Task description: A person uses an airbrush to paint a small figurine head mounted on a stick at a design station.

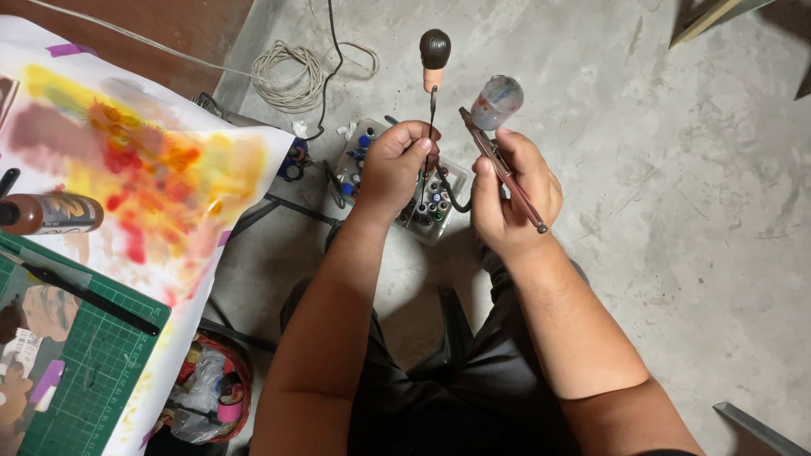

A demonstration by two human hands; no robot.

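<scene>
My left hand (395, 165) grips a thin dark rod that stands upright, topped by a small figure head (434, 56) with dark painted hair. My right hand (514, 199) holds a brown airbrush (502, 169) with a clear paint cup (497, 102) on top. The airbrush nozzle points up and to the left, close to the rod just below the head. A black hose curls down between my two hands. Both hands hover above a clear tray of small paint bottles (427, 207) on the concrete floor.
A white sheet stained with red, yellow and orange spray (144, 169) covers the table at left. On it lie a green cutting mat (84, 371), a brown bottle (51, 214) and a black tool. A coiled white cable (291, 76) lies on the floor. A basket of supplies (211, 388) sits below the table.
</scene>
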